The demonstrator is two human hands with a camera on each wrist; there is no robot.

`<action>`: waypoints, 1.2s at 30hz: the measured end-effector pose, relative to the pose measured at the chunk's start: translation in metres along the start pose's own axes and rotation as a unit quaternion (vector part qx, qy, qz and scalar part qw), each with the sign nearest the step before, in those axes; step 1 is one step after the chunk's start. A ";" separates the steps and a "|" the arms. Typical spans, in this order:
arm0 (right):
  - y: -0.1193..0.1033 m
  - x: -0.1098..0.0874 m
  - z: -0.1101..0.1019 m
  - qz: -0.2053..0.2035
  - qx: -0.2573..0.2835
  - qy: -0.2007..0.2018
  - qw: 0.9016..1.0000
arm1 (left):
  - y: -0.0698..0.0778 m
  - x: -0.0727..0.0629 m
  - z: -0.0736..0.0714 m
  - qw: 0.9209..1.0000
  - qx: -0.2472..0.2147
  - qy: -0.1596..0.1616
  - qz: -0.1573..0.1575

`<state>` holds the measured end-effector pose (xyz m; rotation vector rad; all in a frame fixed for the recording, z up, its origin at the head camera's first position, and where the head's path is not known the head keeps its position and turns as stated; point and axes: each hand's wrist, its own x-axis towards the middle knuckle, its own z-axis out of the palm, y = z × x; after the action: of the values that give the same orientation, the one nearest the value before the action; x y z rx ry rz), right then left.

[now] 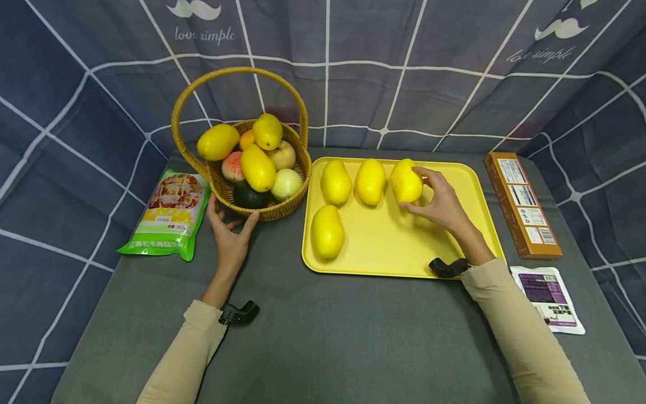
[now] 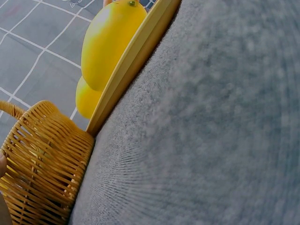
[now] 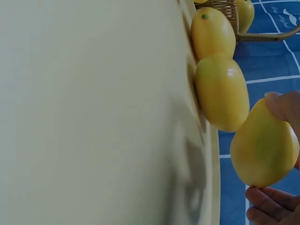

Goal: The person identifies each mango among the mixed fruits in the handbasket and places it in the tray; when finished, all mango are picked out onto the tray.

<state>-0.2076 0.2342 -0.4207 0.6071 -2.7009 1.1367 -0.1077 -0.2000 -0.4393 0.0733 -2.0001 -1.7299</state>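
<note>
A yellow mango is pinched between the thumb and fingertips of the right hand, which are parted by about the fruit's breadth; it appears to be held just clear of the yellow tray. Moderate weight and firm flesh may be expected, though real fruit cannot be told from imitation. The glossy skin could prove slippery, so it is best taken across its fullest part, with hard squeezing avoided to prevent bruising.

To the left of that hand, three more mangoes are held by the tray.

By the left hand, thumb and fingers are spread wide against the outside of a wicker basket; how firmly it is gripped cannot be told. In the basket, beyond the left hand, three mangoes are heaped with a peach, an orange fruit, two pale round fruits and a dark green fruit, partly covered.
</note>
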 end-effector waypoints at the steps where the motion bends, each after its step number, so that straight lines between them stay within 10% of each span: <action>1: 0.002 0.000 0.001 0.001 0.002 -0.002 1.000 | 0.000 0.000 0.000 1.000 0.000 0.000 0.000; 36: 0.020 0.000 0.014 0.093 0.043 -0.054 0.993 | -0.002 0.001 0.000 1.000 -0.004 0.000 0.009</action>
<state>-0.2157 0.2366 -0.4432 0.4465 -2.8634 1.3073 -0.1093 -0.2008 -0.4410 0.0515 -1.9879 -1.7276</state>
